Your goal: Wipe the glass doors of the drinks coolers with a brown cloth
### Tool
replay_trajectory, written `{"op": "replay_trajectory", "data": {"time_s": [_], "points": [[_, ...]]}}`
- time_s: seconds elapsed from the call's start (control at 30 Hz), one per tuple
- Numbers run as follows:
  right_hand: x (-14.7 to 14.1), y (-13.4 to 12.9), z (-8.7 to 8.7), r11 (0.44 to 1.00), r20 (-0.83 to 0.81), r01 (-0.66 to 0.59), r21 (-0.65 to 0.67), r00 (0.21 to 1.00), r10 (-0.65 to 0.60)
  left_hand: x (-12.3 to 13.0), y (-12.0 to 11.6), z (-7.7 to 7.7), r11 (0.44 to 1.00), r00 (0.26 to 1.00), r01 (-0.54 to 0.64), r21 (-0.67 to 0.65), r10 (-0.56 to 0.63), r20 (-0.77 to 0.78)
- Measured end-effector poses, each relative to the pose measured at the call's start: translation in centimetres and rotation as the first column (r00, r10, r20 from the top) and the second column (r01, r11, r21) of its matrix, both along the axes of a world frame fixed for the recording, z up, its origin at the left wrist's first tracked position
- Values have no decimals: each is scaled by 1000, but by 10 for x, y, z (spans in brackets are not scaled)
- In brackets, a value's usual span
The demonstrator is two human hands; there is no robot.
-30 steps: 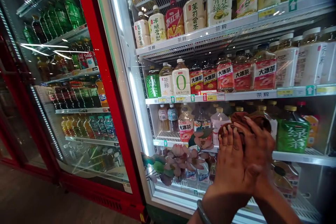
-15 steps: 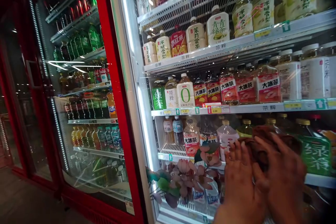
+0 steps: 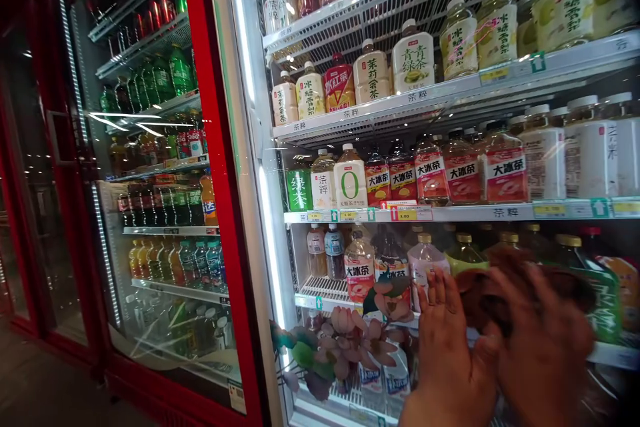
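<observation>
My left hand (image 3: pixel 447 347) is raised at the lower right, back toward me, its fingers stretched upward and holding nothing visible. Beside it, my right hand (image 3: pixel 547 333) has its fingers extended and apart, blurred by motion. Just beyond both hands is a dark brown blurred shape (image 3: pixel 475 290); whether it is a cloth or a reflection in the glass I cannot tell. Behind the hands, bottles of drinks stand on a cooler shelf, among them a pink-labelled bottle (image 3: pixel 427 260) and a green bottle (image 3: pixel 605 300).
Muted pink flowers with leaves (image 3: pixel 345 347) show left of my hands. White cooler shelves (image 3: pixel 450 213) with rows of bottles rise above. To the left, a red door frame (image 3: pixel 220 213) borders another glass-fronted cooler of drinks, with a dark floor (image 3: pixel 45 380) below.
My right hand has shifted slightly right, widening the gap between the hands. My left hand is slightly lower and further left in view. The shelves have shifted a little with the camera.
</observation>
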State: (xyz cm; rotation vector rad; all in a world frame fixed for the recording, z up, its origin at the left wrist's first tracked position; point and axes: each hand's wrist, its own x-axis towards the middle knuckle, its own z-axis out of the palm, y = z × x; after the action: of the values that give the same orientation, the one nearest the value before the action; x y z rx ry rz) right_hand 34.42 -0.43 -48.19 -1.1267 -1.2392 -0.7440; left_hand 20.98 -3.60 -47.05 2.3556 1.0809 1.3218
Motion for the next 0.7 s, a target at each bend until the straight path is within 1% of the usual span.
{"op": "replay_trajectory", "data": {"time_s": [0.1,0.17,0.23,0.3,0.37,0.4,0.47,0.53,0.57,0.6,0.63,0.7], "points": [[-15,1,-14,994,144,-105,-39,984,110,2,2,0,1000,1000,-8,11,8,14],[-9,2,-18,992,179,-122,-19,976,123,1,4,3,999,999,-32,18,32,34],[5,3,-15,997,129,-73,7,989,71,-1,5,7,998,998,-47,28,46,41],[17,1,-7,1000,4,-7,25,1000,7,-2,5,10,998,998,-49,45,48,33],[18,-2,0,999,-98,20,28,995,-17,-1,6,11,997,999,-41,63,39,18],[13,-4,2,1000,-106,5,16,994,-3,0,7,10,997,999,-33,69,32,9],[0,-7,3,994,-32,-95,-46,995,94,3,8,8,997,1000,-21,75,21,0],[-10,-7,0,971,63,-215,-102,973,222,5,9,6,997,1000,-22,73,21,17],[-12,-7,-1,960,105,-255,-118,958,267,5,9,6,997,999,-26,71,24,33],[-9,-6,-2,956,141,-269,-116,949,284,5,8,6,997,999,-28,69,25,45],[-4,-5,-3,962,161,-253,-99,950,266,4,8,6,997,998,-27,68,23,52],[15,-3,-1,987,132,-152,-48,979,157,1,6,9,997,999,-7,75,4,40]]}}
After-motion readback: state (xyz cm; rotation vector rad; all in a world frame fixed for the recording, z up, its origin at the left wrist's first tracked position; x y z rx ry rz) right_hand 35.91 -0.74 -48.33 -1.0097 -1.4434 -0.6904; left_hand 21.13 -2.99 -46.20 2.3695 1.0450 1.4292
